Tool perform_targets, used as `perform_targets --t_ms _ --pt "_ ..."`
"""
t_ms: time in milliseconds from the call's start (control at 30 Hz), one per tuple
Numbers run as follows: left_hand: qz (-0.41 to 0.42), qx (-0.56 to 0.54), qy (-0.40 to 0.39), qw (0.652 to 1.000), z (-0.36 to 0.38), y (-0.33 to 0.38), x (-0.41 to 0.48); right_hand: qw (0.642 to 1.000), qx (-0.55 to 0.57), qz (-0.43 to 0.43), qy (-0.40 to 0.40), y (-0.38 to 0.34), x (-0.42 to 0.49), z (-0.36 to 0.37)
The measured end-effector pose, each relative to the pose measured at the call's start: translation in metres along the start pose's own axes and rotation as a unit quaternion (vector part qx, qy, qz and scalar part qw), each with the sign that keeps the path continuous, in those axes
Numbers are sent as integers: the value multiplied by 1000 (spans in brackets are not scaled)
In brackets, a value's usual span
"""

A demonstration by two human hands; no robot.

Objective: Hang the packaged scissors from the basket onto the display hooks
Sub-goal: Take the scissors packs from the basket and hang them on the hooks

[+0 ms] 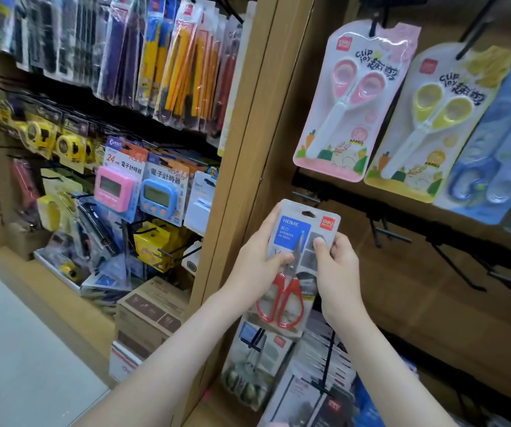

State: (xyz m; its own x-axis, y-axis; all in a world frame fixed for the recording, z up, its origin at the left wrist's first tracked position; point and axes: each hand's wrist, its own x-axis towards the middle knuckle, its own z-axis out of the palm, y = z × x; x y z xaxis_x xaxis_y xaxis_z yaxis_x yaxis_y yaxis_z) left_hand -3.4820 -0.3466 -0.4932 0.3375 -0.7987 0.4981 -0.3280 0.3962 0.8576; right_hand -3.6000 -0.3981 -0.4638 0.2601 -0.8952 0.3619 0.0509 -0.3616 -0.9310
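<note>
While I hold it up in front of the display, the grey card pack of red-handled scissors (pixel 291 234) sits between both my hands. My left hand (pixel 257 260) grips its left edge, with the thumb laid across the front beside the blades and the fingers curled behind. My right hand (pixel 339 266) grips the right edge the same way, thumb pressed on the front face. The pack stands almost upright with its top leaning slightly right and the handles down.

Just under it, another grey scissors pack (pixel 257 362) hangs on a black hook, and beside that is a tightly packed row of dark card packs (pixel 328 362).

The slot in my pack's top edge lies just below a short black wire hook (pixel 306 197), apart from it. To the right, more bare black hooks (pixel 385 232) stick out from the brown back panel (pixel 402 288), with open panel around them.

Higher up hang a pink children's scissors card (pixel 356 103), a yellow one (pixel 427 124) and a blue scissors pack (pixel 494 149), their edges overlapping.

A light wooden upright (pixel 242 149) divides this bay from the left one. There I see a pink digital timer (pixel 114 188), a blue digital timer (pixel 158 195) and yellow tape measures (pixel 41 134). At its foot is a brown cardboard box (pixel 152 309), closed, so I cannot tell its contents.
</note>
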Motion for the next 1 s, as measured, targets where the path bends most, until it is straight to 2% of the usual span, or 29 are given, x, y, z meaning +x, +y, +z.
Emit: perform_targets --t_ms 100,200,300,467,667,733,800,900,1000 --pt "-18 21 -6 1000 5 -8 8 1000 -27 4 16 3 5 -1" --pt "-17 65 4 998 10 -14 19 991 -99 -86 34 9 13 -2" --pt "1 128 18 992 19 -20 27 975 -179 -134 -5 21 21 -5" --pt "12 166 -14 986 30 -36 46 945 -298 -126 -47 33 46 -11" --pt "15 254 -57 965 45 -42 64 921 -365 -118 -68 42 61 -18" --pt "15 243 -36 969 52 -41 55 913 -387 -114 -60 42 54 -24" --pt "29 209 22 977 62 -33 36 912 -390 -120 -41 45 36 -38" --pt "81 226 109 965 91 -17 -9 904 -397 -154 -40 49 -20 -73" --pt "80 219 87 969 138 7 -66 888 -428 -169 -6 57 -89 -129"
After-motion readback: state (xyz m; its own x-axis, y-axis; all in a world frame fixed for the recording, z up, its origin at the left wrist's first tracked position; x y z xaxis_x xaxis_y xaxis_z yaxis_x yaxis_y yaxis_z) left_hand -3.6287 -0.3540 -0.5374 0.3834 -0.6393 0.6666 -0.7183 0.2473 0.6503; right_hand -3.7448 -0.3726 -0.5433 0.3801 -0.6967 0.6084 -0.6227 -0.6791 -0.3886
